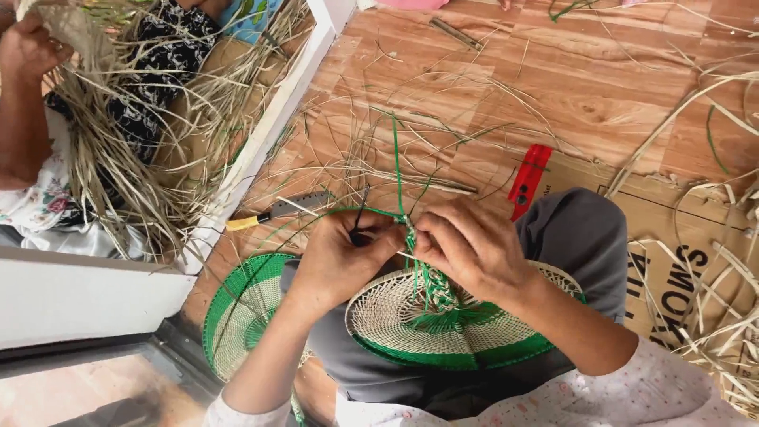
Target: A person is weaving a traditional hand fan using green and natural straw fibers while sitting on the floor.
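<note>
Left hand (341, 255) closed in a pinch around a thin dark tool (360, 213), its tip pointing up and away from the body. Right hand (466, 247) curled shut, fingertips gripping green strips (398, 170) at the plaited handle of a woven piece (443, 328). The 2 hands nearly touch, just above that handle.

Woven piece: round and flat, pale straw centre with green bands and green rim; rests on the person's lap, on grey trousers (581, 237). A 2nd woven disc (241, 308), same colours, lies lower left beside the knee, partly under the left forearm.

Floor: wood-pattern boards (553, 79), scattered with dry straw strands. A knife with a yellow handle (277, 212) lies on the floor just left of the left hand. A red cutter (528, 178) lies on flattened cardboard (672, 269), just beyond the right hand.

Upper left: another person's hand (28, 51) holding a bundle of dry straw (118, 150), beyond a white ledge (269, 134).
</note>
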